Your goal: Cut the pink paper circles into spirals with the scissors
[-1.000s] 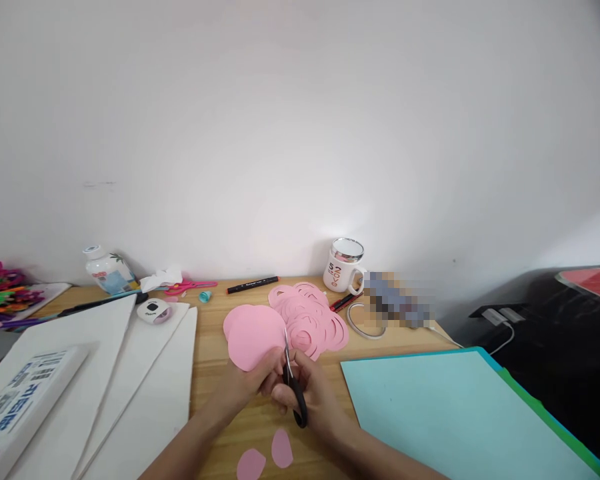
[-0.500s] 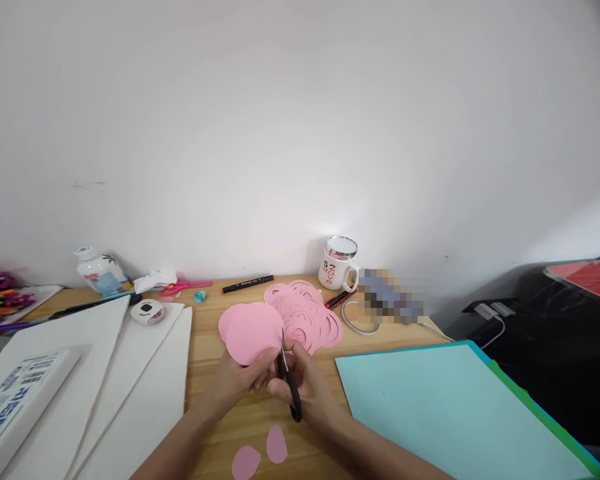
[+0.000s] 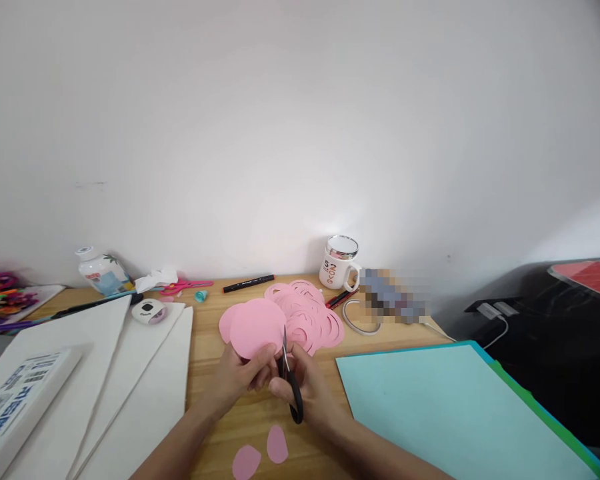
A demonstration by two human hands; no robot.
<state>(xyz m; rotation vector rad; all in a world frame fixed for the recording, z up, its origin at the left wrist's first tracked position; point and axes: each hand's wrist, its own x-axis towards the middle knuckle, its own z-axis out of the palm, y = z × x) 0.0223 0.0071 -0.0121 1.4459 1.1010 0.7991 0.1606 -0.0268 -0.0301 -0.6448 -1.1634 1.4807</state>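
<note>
Between thumb and fingers, my left hand (image 3: 237,373) pinches a round pink paper disc (image 3: 257,327) above the table. My right hand (image 3: 313,390) is closed around black-handled scissors (image 3: 294,393), whose blades point up along the disc's right edge. Behind the held disc lies another pink paper piece (image 3: 227,323), partly covered. A heap of pink paper cut-outs (image 3: 307,313) sits just beyond my hands. Two small pink petal-shaped pieces (image 3: 277,445) lie on the wood in front of me.
White boards (image 3: 145,393) and a white box (image 3: 25,400) lie at the left. Light blue sheets (image 3: 445,407) cover the right side. Along the wall stand a white mug (image 3: 339,267), a black marker (image 3: 249,283), pink scissors (image 3: 186,287) and a bottle (image 3: 103,272).
The pink disc has tilted and moved slightly up and to the right in my left hand. The scissors stay at its right edge, almost in the same place.
</note>
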